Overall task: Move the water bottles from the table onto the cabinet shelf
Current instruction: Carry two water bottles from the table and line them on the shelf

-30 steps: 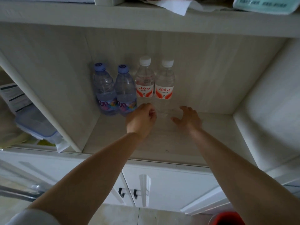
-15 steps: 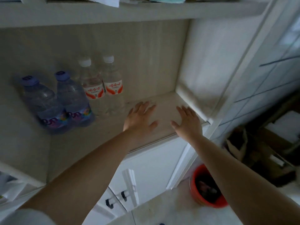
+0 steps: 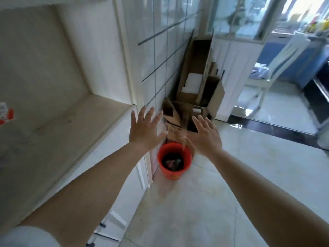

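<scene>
The cabinet shelf (image 3: pixel 74 120) fills the left side of the view. At the far left edge only a red-and-white label of one water bottle (image 3: pixel 6 114) shows; the other bottles are out of frame. My left hand (image 3: pixel 145 130) is open with fingers spread, just past the shelf's right front corner and holding nothing. To its right my right hand (image 3: pixel 206 135) is also open and empty, raised over the floor. No table is in view.
A red bucket (image 3: pixel 174 160) stands on the tiled floor below my hands, by the cabinet's lower doors (image 3: pixel 131 175). Folded cardboard boxes (image 3: pixel 197 82) lean in the corner against the tiled wall. A white chair (image 3: pixel 272 70) stands beyond a doorway at the right.
The view has swung right, away from the bottles on the shelf. Both hands have left the shelf, empty, and now hang spread in front of the bucket and boxes.
</scene>
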